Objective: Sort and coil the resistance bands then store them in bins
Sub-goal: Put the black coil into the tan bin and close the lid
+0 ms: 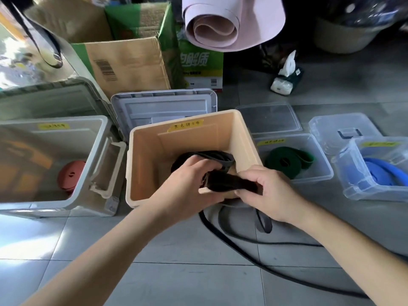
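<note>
The band (229, 182), long axis left to right, is gripped by curled fingers (207, 163) of left hand (187, 182) and right hand (267, 193) over the bin's (144, 164) near rim.

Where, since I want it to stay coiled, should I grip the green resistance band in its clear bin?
From above, likely: the clear bin walls block the sides. Span the green resistance band across its flat-lying coil's width, not the loose loop at its right, which would unwind.

Daylight from upper left, blown-out glare there & on floor tiles (33, 235). Far right dim. Soft shadows, edges bend w/ wide-angle, slight blur.
</note>
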The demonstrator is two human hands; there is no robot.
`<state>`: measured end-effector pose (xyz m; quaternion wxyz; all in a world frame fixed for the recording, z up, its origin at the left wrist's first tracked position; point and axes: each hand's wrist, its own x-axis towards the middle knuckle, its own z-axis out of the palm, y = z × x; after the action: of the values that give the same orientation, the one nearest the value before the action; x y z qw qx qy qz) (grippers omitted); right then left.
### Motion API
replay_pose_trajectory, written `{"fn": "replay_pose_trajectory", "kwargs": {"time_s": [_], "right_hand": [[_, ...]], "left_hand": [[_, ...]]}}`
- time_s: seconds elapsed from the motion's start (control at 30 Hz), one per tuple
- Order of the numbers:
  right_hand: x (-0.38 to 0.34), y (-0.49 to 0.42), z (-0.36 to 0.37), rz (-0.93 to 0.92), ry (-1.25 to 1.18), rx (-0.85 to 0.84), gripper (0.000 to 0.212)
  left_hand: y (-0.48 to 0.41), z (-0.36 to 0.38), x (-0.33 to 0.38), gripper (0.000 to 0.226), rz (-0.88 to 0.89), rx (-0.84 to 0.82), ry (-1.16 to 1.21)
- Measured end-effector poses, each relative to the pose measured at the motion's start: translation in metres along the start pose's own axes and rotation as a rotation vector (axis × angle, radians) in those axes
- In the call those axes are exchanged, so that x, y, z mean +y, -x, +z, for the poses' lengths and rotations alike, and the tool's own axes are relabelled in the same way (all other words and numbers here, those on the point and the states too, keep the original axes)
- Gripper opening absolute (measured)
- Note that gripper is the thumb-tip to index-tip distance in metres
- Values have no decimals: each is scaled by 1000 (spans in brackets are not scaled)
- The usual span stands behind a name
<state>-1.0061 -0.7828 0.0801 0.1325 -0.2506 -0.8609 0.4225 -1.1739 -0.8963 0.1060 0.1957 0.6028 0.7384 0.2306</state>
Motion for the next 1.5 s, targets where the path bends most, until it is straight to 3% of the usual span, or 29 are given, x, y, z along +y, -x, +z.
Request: {"fn": "replay_pose_trajectory", "kwargs": {"time_s": [0.07, 0.17, 0.3, 0.37, 0.43, 0.53, 0.63, 0.7, 0.87, 1.07, 1.13, 1.17, 1.27, 1.3, 1.4, 1.5], "right_hand": [[-3, -4, 0, -44, 180, -84, 27], [-7, -9, -4, -52, 143, -30, 26], [-7, -7, -13, 33, -194, 22, 38], [-2, -7, -16, 69, -237, -13, 46], [1, -6, -17, 96, -231, -54, 41], [-2, -6, -13, 76, -311, -65, 16], [-8, -9, -9, 22, -502, 67, 25], [-15, -11, -7, -10, -601, 125, 23], [-25, -16, 1, -38, -556, 237, 22], [-26, -18, 4, -47, -590, 182, 16], [-26, -17, 1, -30, -522, 206, 13], [-25, -17, -2, -26, -454, 204, 14], [-22, -16, -8, -75, 7, 132, 14], [-24, -17, -8, -110, 153, 107, 10], [-28, -20, -5, -187, 318, 67, 17], [-28, -23, -15, -168, 173, 139, 19]], "left_hand": [[-7, -6, 14, 61, 138, -29, -328], [-24, -11, 32, 32, 161, -91, -405], [-38, -22, 29, 18, 81, -113, -162], [-36, -28, 21, 9, 31, -140, -34], [-31, -30, 15, 13, -7, -173, 177], [-24, -25, 11, 17, -110, -141, 657], [-19, -16, 12, 15, -188, -71, 1227], [-17, -11, 12, 17, -206, -2, 1461], [-14, -8, 16, 15, -226, 43, 1665], [-13, -2, 16, 20, -251, 80, 1743], [-14, -3, 12, 13, -274, 72, 1605], [-15, -6, 8, 12, -252, 98, 1339], [-21, -24, -4, 51, 40, 158, 104], [-24, -28, -2, 56, 143, 107, -140], [-29, -30, 14, 25, 162, -89, -438], [-29, -33, 15, 23, 168, -7, -299]]}}
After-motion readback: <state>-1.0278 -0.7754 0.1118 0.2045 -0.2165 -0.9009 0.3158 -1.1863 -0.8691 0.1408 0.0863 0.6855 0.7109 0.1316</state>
